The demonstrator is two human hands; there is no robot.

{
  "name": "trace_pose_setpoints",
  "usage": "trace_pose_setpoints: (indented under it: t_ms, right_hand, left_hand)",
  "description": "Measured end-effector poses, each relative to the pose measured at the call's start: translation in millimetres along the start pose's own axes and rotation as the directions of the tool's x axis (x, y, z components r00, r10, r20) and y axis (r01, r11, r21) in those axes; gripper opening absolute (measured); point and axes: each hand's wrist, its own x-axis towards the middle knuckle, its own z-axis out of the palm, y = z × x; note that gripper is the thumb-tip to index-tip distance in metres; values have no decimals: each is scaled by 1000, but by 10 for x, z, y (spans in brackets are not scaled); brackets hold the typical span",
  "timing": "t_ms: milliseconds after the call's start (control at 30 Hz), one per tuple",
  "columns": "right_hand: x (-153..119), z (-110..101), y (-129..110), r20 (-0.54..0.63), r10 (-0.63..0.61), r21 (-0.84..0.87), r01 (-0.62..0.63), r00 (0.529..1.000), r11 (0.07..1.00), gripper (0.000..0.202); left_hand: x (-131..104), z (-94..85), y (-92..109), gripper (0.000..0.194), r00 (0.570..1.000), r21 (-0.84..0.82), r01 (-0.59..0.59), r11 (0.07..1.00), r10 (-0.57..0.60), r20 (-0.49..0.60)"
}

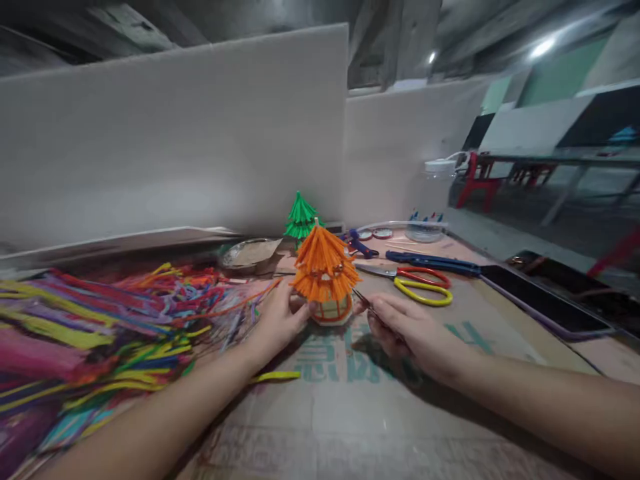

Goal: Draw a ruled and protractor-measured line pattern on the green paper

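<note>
A small tower-shaped craft (325,273) with two tiers of orange pipe-cleaner roof stands in front of me on the cardboard. Its pale body with orange strips shows below the roofs. My left hand (287,317) grips it from the left, thumb against the body. On the other side my right hand (400,327) is closed around thin dark tweezers (362,298), their tips close to the craft's lower right side. Behind stands a similar green craft (301,217), partly hidden by the orange one.
Loose pipe cleaners (115,320) in many colours cover the left side. Scissors (423,283) with red and yellow handles, a dark blue tool (433,262), a phone (543,300) and a clear jar (434,200) lie or stand at right. A white board (175,140) rises behind.
</note>
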Motion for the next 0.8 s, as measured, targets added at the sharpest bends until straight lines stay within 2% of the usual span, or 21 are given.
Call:
trace_pose_setpoints:
  t_ms: [333, 567, 800]
  right_hand:
    - [39, -17, 42, 30, -24, -25, 25, 999, 999, 72]
    - [46, -42, 47, 32, -65, -3, 65, 997, 998, 69]
    - [7, -38, 40, 105, -59, -68, 66, 993, 995, 67]
  left_hand:
    - [44, 48, 31, 37, 982, -15, -113, 993, 114, 147]
    - [10, 10, 67, 38, 976, 106, -189, 976, 175, 126]
    - [-39, -31, -74, 35, 984, 292, -167, 942, 139, 114]
